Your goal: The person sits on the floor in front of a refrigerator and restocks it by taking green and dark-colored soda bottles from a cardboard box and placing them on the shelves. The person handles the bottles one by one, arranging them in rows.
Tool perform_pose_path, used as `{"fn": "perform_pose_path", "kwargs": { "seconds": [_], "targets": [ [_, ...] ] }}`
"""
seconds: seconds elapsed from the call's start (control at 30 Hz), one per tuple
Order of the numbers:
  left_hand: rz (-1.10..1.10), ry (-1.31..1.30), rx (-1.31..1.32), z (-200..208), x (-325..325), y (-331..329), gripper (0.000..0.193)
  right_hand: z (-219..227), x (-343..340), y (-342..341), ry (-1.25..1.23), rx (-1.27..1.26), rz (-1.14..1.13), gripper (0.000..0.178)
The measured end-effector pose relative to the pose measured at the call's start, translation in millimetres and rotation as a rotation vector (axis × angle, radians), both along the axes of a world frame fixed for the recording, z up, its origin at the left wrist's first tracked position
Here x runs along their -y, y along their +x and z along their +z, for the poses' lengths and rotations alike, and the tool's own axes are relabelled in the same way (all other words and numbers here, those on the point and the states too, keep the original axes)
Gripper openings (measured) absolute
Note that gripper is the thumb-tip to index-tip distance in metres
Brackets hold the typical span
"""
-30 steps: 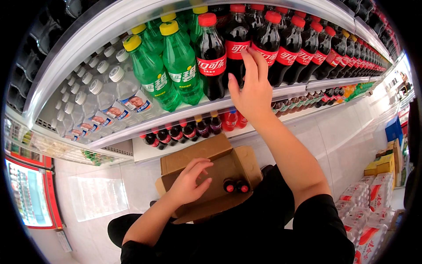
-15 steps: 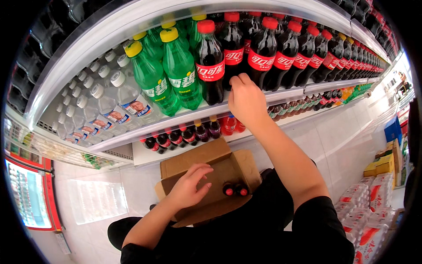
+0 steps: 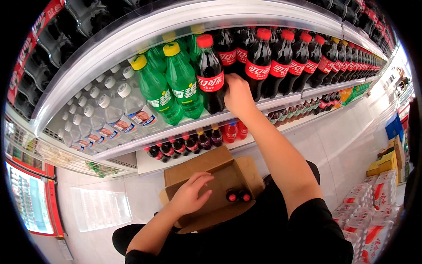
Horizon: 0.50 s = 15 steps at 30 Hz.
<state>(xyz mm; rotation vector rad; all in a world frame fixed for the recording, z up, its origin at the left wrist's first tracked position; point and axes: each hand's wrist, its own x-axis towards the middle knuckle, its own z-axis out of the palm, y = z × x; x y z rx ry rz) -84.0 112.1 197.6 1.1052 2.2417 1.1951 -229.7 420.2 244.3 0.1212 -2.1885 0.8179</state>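
Observation:
My right hand (image 3: 240, 96) reaches into a gap at the front of the shelf's cola row. Its fingers are bent together, and their tips are hidden among the bottles. Just left of it stands a red-capped cola bottle (image 3: 210, 75); on its other side is another cola bottle (image 3: 258, 59). Deeper in the gap shows a further cola bottle (image 3: 227, 49), its cap cut off by the shelf above. My left hand (image 3: 191, 192) hovers with loosely spread fingers above an opened cardboard box (image 3: 200, 163), holding nothing. Two dark bottles with red caps (image 3: 238, 196) stand in the box.
Green soda bottles (image 3: 187, 81) and clear water bottles (image 3: 136, 108) fill the shelf's left. Small bottles (image 3: 178, 146) line the lower shelf. The shelf's front edge (image 3: 274, 97) runs below my right hand. Wrapped drink packs (image 3: 367, 220) are stacked at the right; a lit fridge (image 3: 30, 198) stands left.
My right hand has moved slightly left and lower in the picture, farther into the gap. The cola bottle behind it sits deeper now. My left hand stays over the box; the view shifts slightly.

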Motion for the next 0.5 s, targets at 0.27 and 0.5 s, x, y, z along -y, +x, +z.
{"fn": "perform_pose_path", "kwargs": {
  "seconds": [0.27, 0.5],
  "targets": [
    [-0.029, -0.012, -0.013, 1, 1, 3, 0.043, -47, -21, -84, -0.615, 0.272, 0.027, 0.029],
    [-0.067, -0.019, -0.045, -2, 3, 5, 0.044, -28, -9, -76, -0.948, 0.246, 0.118, 0.040]
  ]
}}
